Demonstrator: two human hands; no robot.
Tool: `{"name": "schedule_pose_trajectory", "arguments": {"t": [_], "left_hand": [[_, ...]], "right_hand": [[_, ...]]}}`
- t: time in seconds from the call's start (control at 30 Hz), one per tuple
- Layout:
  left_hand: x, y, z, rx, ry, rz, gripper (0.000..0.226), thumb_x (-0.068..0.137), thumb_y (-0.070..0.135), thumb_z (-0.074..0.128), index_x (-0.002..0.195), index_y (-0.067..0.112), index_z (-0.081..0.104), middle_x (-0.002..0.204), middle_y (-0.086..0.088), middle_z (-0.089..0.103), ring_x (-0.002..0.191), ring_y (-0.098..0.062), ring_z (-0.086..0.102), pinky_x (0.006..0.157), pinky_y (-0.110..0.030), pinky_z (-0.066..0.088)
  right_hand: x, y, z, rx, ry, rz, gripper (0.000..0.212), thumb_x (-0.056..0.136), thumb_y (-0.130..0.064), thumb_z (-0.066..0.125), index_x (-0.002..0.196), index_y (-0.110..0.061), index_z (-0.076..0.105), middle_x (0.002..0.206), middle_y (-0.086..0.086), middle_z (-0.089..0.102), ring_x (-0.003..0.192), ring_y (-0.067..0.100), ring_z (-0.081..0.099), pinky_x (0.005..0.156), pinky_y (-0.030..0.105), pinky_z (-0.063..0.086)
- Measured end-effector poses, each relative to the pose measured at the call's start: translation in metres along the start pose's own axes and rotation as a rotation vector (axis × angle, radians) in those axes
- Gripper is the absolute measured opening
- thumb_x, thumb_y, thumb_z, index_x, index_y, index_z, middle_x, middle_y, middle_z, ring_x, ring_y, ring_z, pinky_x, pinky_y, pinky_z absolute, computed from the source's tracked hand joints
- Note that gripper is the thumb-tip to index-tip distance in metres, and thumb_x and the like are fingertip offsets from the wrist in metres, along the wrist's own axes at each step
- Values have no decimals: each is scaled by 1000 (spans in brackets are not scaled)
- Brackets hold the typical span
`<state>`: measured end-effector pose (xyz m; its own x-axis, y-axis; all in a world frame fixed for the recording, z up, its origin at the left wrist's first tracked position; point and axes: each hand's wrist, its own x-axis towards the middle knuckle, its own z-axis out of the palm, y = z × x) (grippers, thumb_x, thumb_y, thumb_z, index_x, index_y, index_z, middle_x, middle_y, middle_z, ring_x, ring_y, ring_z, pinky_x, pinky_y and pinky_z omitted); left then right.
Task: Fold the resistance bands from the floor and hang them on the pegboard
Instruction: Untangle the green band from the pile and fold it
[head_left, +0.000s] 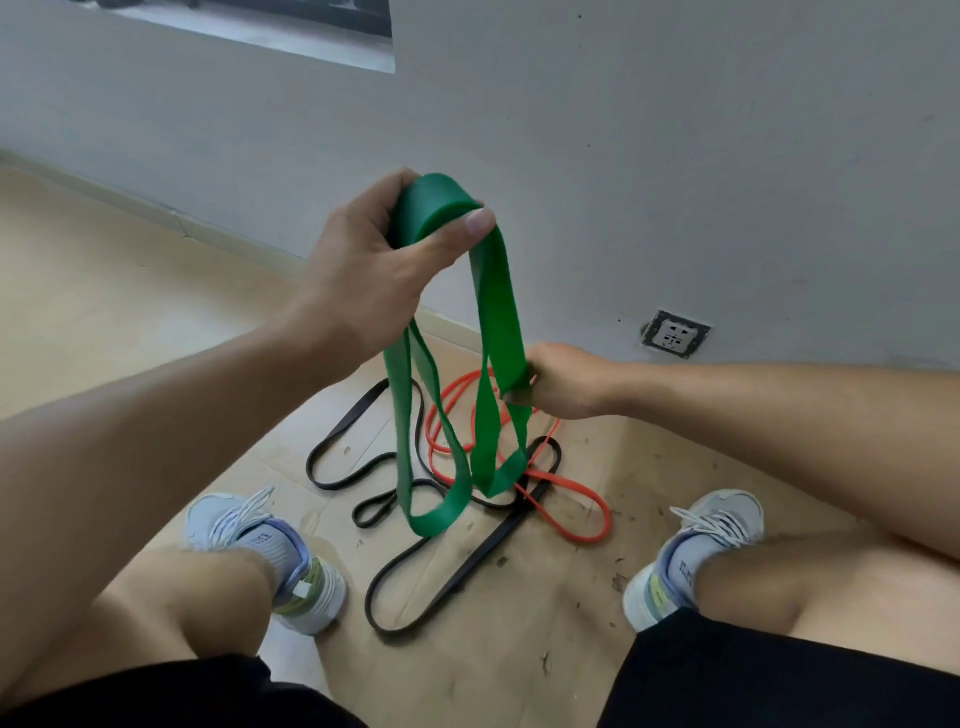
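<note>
green resistance band (498, 312) is hanging from the gripping left hand (363, 260); right hand (558, 382) is pinching one strand, whose loose loops could be slipping unevenly.

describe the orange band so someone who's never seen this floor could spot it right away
Start at the wall socket low on the grey wall, then drop to the floor between the person's two shoes. The orange band lies there tangled with the black bands, partly behind the hanging green band. It is the only orange one, and thinner than the green.
</note>
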<state>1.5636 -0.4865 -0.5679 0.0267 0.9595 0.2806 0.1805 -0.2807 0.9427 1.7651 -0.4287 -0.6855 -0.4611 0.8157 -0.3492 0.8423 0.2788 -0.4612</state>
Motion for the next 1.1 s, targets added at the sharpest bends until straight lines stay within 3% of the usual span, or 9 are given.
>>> {"name": "schedule_pose_trajectory", "arguments": {"t": [0.1,0.2,0.27,0.37,0.53,0.73,0.97,1.03,1.1], "left_hand": [[4,-3,0,-51,67,-24,34,86,42,77,98,12,65,111,-24,69,106,-36,70,90,-41,61],[14,-7,-5,-130,189,-58,21,91,36,74,95,19,63,98,-6,71,102,-27,74,87,-36,61],[22,-14,-14,-146,258,-88,22,92,38,73,98,19,62,100,-3,72,101,-22,75,87,-36,61],[34,-35,-32,-152,370,-175,28,93,41,71,105,18,61,108,-4,73,97,-15,76,88,-35,61],[50,-72,-70,-95,621,-367,30,90,49,72,99,23,59,103,0,70,92,-15,75,85,-39,63],[49,-97,-87,5,585,-490,49,86,55,72,116,19,59,114,-3,72,92,-16,76,86,-41,61],[46,-92,-79,25,557,-465,42,90,52,70,112,20,56,111,-3,71,95,-16,74,92,-45,59],[46,-91,-77,33,547,-452,40,92,49,69,113,18,57,111,-4,71,95,-16,74,94,-46,59],[45,-89,-76,37,538,-437,32,94,44,68,110,19,56,113,-4,70,96,-15,74,96,-46,58]], "right_hand": [[-1,3,1,54,-53,-16,17,91,-21,73,108,-20,74,109,0,76,103,22,69,94,38,55],[-7,13,6,118,-234,-16,26,85,-17,81,108,-24,75,109,-9,75,102,13,69,94,29,53],[-10,24,15,91,-315,19,22,81,-22,84,99,-17,73,101,-7,73,99,16,67,93,33,53],[-14,36,27,127,-390,82,53,67,-39,87,103,-4,70,109,11,73,109,29,68,104,47,52],[-14,44,28,258,-460,140,54,69,-25,90,118,-18,66,120,6,71,117,24,65,107,43,52],[-11,44,22,112,-129,213,41,76,3,82,101,-18,59,90,-5,62,85,14,59,64,22,46],[1,50,-5,154,327,339,20,83,-5,70,99,-14,62,95,9,69,83,28,71,69,38,61],[3,53,-10,161,407,376,19,85,1,61,99,-12,58,91,10,64,71,31,73,66,45,64],[2,59,-15,36,416,374,23,84,0,57,102,-14,56,99,10,62,79,32,70,68,45,60]]}}
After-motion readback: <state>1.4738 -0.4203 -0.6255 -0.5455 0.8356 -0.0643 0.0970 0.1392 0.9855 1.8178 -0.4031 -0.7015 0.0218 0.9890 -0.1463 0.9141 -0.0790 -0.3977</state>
